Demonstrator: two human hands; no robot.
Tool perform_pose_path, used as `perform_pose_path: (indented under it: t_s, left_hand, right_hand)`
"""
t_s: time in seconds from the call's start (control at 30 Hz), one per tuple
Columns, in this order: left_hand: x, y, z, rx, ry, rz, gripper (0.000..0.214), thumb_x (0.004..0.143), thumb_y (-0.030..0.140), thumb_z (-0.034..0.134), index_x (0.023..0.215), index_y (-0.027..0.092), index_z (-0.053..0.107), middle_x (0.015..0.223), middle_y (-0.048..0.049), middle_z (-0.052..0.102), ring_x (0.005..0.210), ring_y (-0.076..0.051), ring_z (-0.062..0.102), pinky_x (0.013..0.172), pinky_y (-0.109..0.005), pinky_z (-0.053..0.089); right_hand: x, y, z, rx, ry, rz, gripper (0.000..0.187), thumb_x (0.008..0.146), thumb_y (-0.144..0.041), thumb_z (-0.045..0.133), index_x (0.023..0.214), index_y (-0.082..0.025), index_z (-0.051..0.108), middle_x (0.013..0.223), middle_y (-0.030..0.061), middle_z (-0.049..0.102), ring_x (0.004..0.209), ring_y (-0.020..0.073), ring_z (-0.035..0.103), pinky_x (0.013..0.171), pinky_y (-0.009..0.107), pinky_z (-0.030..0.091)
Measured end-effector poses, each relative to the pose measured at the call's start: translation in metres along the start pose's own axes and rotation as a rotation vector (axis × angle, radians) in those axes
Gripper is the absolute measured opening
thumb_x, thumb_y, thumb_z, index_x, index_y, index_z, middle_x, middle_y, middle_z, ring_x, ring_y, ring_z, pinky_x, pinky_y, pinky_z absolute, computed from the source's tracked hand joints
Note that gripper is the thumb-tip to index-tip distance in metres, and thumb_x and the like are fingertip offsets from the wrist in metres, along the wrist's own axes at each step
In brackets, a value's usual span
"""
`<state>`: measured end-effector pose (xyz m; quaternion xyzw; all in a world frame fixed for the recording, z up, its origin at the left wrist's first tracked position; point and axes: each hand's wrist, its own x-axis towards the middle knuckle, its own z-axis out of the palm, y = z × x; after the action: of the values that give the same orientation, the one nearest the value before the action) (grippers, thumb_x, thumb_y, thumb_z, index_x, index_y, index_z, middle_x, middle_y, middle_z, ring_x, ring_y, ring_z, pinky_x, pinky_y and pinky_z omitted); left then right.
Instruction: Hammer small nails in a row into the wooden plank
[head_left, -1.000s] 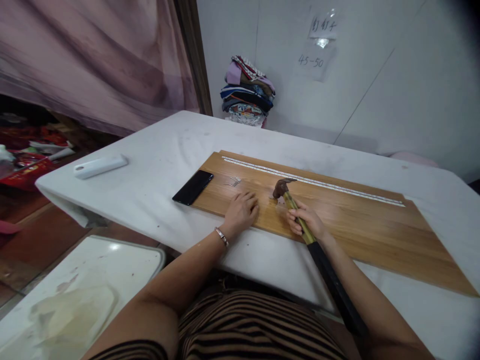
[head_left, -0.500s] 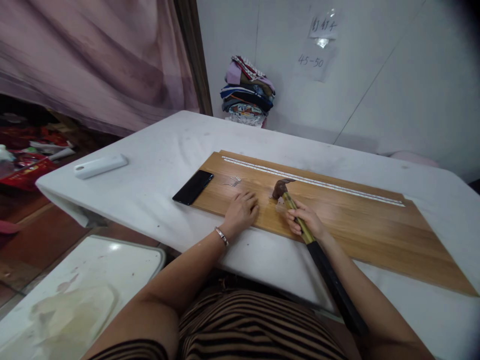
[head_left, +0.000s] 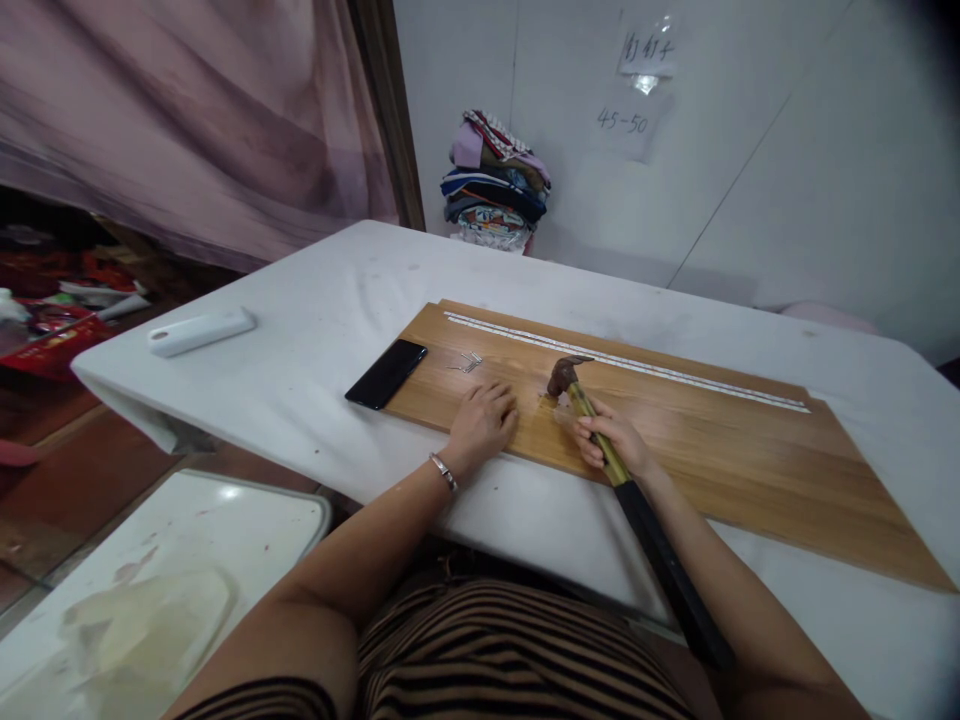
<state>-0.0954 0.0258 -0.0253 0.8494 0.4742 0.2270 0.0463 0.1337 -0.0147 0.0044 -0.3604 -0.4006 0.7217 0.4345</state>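
My right hand [head_left: 613, 438] is wrapped round the yellow upper handle of a claw hammer [head_left: 654, 540]. The hammer's rusty brown head lies over the wooden board [head_left: 720, 450], and its black grip slants back toward my body. On the board to the left of the hammer rests my left hand [head_left: 484, 418], palm down, fingers laid out and holding nothing. Just beyond those fingers is a small group of nails [head_left: 471, 362]. A small pale, clear patch shows on the board beside the hammer head; I cannot make out what it is.
A black phone [head_left: 387, 375] lies across the board's left end. Two white measuring strips [head_left: 622, 360] run along its far side. The white table [head_left: 315, 300] also bears a white handle-like object [head_left: 202, 332]. Folded cloths [head_left: 495, 185] stand by the wall; a white stool [head_left: 247, 520] is at lower left.
The hammer head has shifted very slightly to the right. My left hand and the nails stay where they were.
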Motion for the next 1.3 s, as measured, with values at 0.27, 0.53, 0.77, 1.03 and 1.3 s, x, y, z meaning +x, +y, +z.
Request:
perform_pose_path:
  t_s: [0.27,0.53,0.77,1.03,1.3]
  left_hand:
    - [0.0002,0.0007,-0.0014,-0.028,0.001,-0.010,0.019,0.089,0.027,0.045,0.092,0.021,0.064,0.120,-0.0068,0.061,0.120,-0.022,0.049,0.106,-0.040,0.033]
    - [-0.0005,-0.0004,0.0001,-0.014,0.017,-0.001,0.020,0.089,0.027,0.046,0.094,0.021,0.064,0.119,-0.0072,0.061,0.119,-0.022,0.049,0.105,-0.040,0.034]
    - [0.0006,0.0019,-0.0020,-0.013,0.007,-0.009,0.019,0.089,0.026,0.046,0.093,0.021,0.064,0.119,-0.0064,0.061,0.119,-0.022,0.049,0.105,-0.040,0.033]
    - [0.0000,0.0018,-0.0012,-0.018,0.024,0.000,0.018,0.088,0.026,0.048,0.092,0.020,0.064,0.117,-0.0073,0.062,0.118,-0.022,0.050,0.104,-0.040,0.034]
    - [0.0010,0.0011,-0.0012,-0.008,0.017,0.004,0.018,0.089,0.025,0.047,0.091,0.020,0.064,0.118,-0.0071,0.062,0.118,-0.022,0.050,0.104,-0.039,0.034]
  right_hand:
    - [0.0006,-0.0001,0.0015,-0.014,0.013,0.013,0.027,0.074,-0.024,0.062,0.093,-0.023,0.043,0.059,-0.0100,0.047,0.032,0.0039,0.035,0.028,0.015,0.029]
    - [0.0000,-0.0004,0.0007,0.002,-0.010,0.000,0.029,0.074,-0.022,0.063,0.096,-0.023,0.044,0.059,-0.0099,0.048,0.033,0.0039,0.036,0.029,0.015,0.029]
    - [0.0011,0.0015,-0.0020,0.006,-0.005,0.013,0.028,0.074,-0.023,0.063,0.094,-0.024,0.043,0.059,-0.0101,0.048,0.032,0.0036,0.037,0.028,0.015,0.029]
    - [0.0018,0.0035,-0.0034,-0.009,-0.002,0.003,0.026,0.076,-0.022,0.061,0.095,-0.023,0.044,0.061,-0.0098,0.047,0.033,0.0033,0.037,0.029,0.015,0.029]
    - [0.0011,0.0024,-0.0028,-0.017,-0.022,-0.006,0.026,0.077,-0.022,0.060,0.097,-0.024,0.044,0.061,-0.0095,0.047,0.033,0.0038,0.036,0.030,0.016,0.028]
